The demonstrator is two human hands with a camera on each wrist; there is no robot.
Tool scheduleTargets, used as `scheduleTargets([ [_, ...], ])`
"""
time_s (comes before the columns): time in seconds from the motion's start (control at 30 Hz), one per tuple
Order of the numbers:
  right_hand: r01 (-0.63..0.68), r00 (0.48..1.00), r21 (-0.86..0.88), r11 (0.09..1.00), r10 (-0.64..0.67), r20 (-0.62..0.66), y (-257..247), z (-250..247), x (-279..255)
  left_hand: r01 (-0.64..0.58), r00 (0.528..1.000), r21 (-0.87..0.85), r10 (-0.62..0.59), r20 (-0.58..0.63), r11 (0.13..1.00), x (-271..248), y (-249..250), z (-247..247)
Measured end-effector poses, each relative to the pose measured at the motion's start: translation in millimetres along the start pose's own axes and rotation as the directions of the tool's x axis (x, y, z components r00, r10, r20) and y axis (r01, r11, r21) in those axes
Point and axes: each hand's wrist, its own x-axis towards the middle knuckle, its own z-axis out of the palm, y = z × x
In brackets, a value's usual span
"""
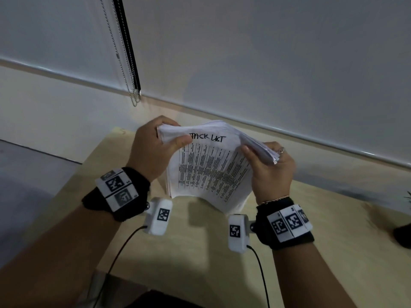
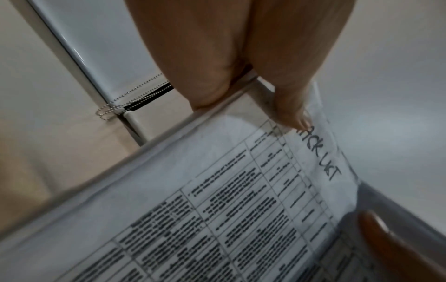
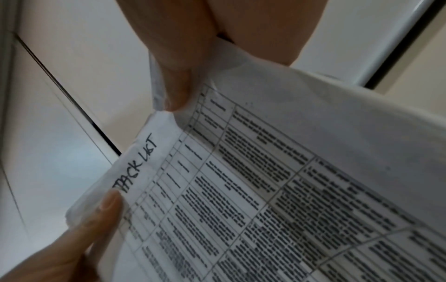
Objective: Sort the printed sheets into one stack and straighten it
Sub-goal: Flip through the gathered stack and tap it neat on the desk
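The left hand [image 1: 153, 147] was closed on the upper left corner of the stack of printed sheets [image 1: 209, 170], the thumb [image 1: 182, 141] pressed on the top page and the fingers curled behind it. The right hand [image 1: 270, 172] was closed on the upper right corner, its thumb [image 1: 249, 154] laid on the printed face and the fingers wrapped behind the fanned edges. The stack was thus held between the two hands, at about 3 o'clock from the left hand and 9 o'clock from the right, and was raised clear of the wooden table [image 1: 200, 252].

The stack was held roughly upright and bowed, its top edge curved over toward 12 o'clock. At the upper right the sheet edges were splayed and uneven rather than flush. The top page was white, with a ruled table of dense black text, and bold handwritten letters [image 1: 208, 137] were seen across its head; the first of them was partly covered by the left thumb. In the left wrist view the thumb [image 2: 293, 106] was shown flat on the page [image 2: 217, 209] beside that writing. In the right wrist view the thumb [image 3: 176, 84] was seen pressing a crease into the paper [image 3: 265, 190].

Behind the table, at 11 o'clock, a beaded blind chain [image 1: 123, 63] was hung against the window.
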Motion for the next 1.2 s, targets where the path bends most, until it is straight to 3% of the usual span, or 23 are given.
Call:
scheduleTargets([
  [0.07, 0.004, 1.0, 0.04, 0.999, -0.004, -0.009, 1, -6, 0, -0.01, 1.0, -0.113, 0.012, 0.015, 0.994, -3, -3, -7],
  [0.13, -0.062, 0.997, 0.033, 0.998, 0.06, 0.043, 6, -11, -5, 0.073, 0.989, -0.218, -0.043, 0.14, 0.973, -8, -13, -12],
  [0.23, -0.184, 0.98, 0.081, 0.98, 0.176, 0.091, 11, -12, -10, 0.234, 0.937, -0.169, -0.176, 0.301, 0.957, -19, -30, -6],
  [0.47, -0.099, 0.995, 0.064, 0.993, 0.098, 0.026, -1, -5, -2, 0.231, 0.962, -0.145, -0.204, 0.185, 0.962, -21, -31, 6],
  [0.53, -0.088, 0.996, 0.095, 0.992, 0.089, -0.009, -7, -2, -1, 0.167, 0.979, -0.129, -0.149, 0.137, 0.978, -22, -27, 5],
  [0.6, -0.053, 0.997, 0.087, 0.995, 0.057, -0.043, -13, 3, -2, 0.079, 0.997, -0.216, -0.078, 0.013, 0.973, -26, -17, 8],
  [0.7, -0.026, 0.991, 0.026, 0.999, 0.029, -0.129, -15, 10, -3, -0.045, 0.982, -0.309, -0.015, -0.19, 0.95, -31, 3, 19],
  [0.8, -0.038, 0.976, 0.042, 0.998, 0.046, -0.215, -15, 14, -3, -0.023, 0.956, -0.248, -0.052, -0.29, 0.969, -25, 13, 23],
  [0.97, -0.018, 0.98, 0.002, 1.0, 0.018, -0.198, -22, 18, -5, -0.014, 0.951, -0.235, -0.06, -0.304, 0.972, -18, 15, 23],
  [1.07, -0.069, 0.966, 0.049, 0.996, 0.079, -0.247, -20, 17, -3, -0.018, 0.952, -0.221, -0.051, -0.302, 0.975, -15, 12, 20],
  [1.2, -0.035, 0.98, 0.025, 0.999, 0.04, -0.193, -23, 19, -2, -0.023, 0.976, -0.213, -0.025, -0.217, 0.977, -14, 11, 15],
])
